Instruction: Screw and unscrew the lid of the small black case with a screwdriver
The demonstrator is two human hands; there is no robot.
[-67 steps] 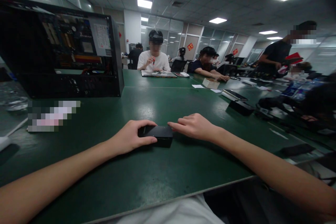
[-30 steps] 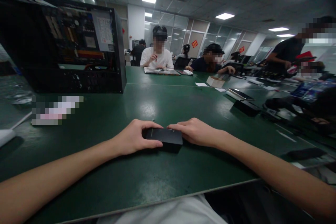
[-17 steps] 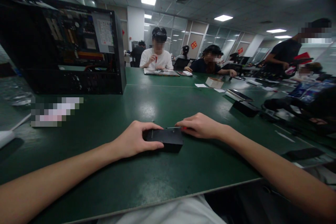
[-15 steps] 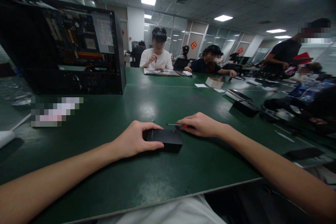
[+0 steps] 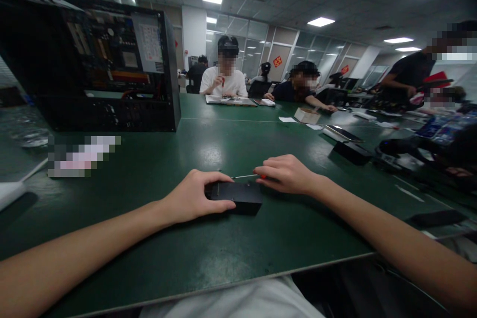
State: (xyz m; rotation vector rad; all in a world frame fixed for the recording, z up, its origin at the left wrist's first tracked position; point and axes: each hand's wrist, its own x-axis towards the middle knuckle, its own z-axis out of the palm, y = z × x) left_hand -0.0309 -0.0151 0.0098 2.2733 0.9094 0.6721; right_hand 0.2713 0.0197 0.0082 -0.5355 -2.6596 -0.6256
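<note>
My left hand [image 5: 194, 194] grips the left end of a black rectangular box [image 5: 240, 196], thumb along the near side and fingers along the far side. The box rests on the green table, with small screw heads or holes on its top. In my right hand [image 5: 285, 174] is a screwdriver [image 5: 246, 176] with a red handle, mostly hidden by the fingers. Its thin metal shaft points left, just beyond the far edge of the box, and its tip is close to my left fingertips. Whether the tip touches the box I cannot tell.
An open computer case [image 5: 122, 69] stands at the left, a white object with a cable [image 5: 11, 194] nearer. Towards the right lie a small open carton [image 5: 307, 115], a black box [image 5: 351, 152] and a flat device [image 5: 342, 134]. Other people sit across the green table [image 5: 208, 258].
My right hand has lifted slightly, and the screwdriver shaft now tilts with its tip lower, closer to my left fingertips. The left hand still holds the box. The view has shifted a little.
</note>
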